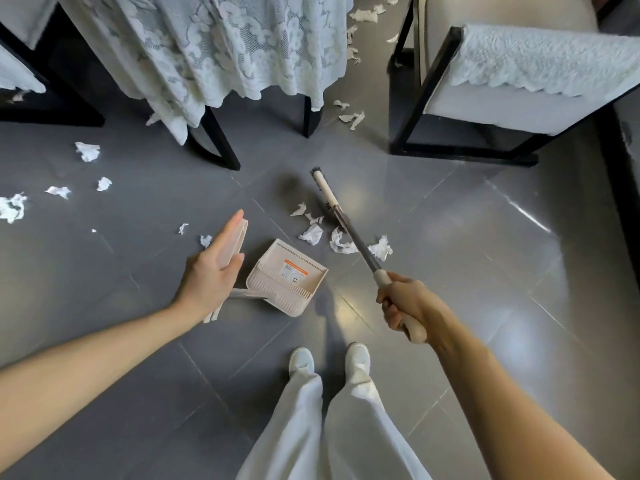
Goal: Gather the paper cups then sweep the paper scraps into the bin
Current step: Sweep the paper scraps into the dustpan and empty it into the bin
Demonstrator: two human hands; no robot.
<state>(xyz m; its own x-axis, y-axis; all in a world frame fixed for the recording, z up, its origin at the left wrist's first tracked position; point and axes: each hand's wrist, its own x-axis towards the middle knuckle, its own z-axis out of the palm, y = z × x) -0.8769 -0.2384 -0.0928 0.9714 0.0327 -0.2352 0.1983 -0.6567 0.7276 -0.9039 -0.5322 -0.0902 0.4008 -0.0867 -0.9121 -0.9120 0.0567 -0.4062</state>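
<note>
Ahead, table legs (221, 147) amid paper scraps (313, 234)

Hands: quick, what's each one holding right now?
Left hand: holding the dustpan handle, pinched between thumb and straight fingers.
Right hand: closed around the broom handle.

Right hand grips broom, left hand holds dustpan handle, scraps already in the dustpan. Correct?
No. The dustpan holds no scraps; the paper scraps lie on the floor by the broom, per the head view. Right hand and left hand are as stated.
</note>
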